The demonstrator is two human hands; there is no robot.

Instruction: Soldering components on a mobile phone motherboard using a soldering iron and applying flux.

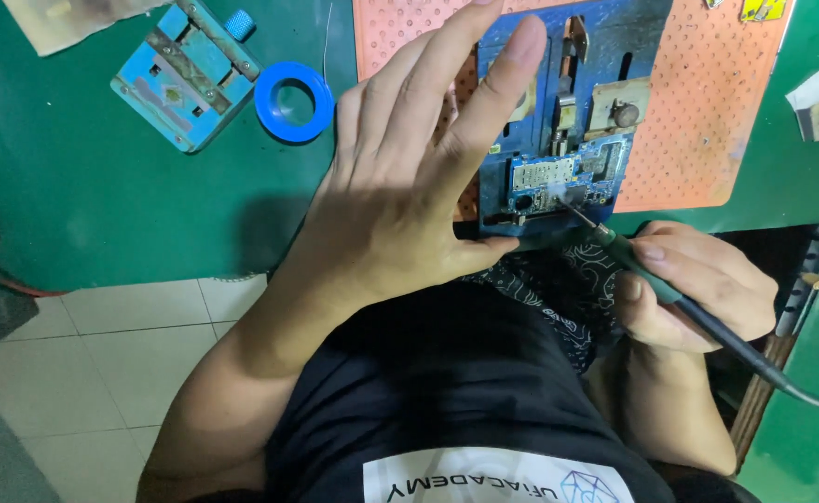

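My left hand (409,177) is raised above the green bench with its fingers spread and straight, holding nothing; it covers the left part of a blue holder (605,56). A circuit board (568,177) is clamped in that holder, which lies on an orange perforated mat (698,112). My right hand (698,289) grips a green-handled soldering iron (642,265) like a pen. The iron's thin tip touches the board near its lower edge, where a faint wisp of smoke shows. A black cable runs from the iron off to the right.
A second light-blue clamp fixture (186,74) and a blue tape ring (293,102) lie on the green mat (102,186) at the left. Paper scraps (815,102) sit at the right. White floor tiles (102,354) show below the bench edge, beside my dark shirt.
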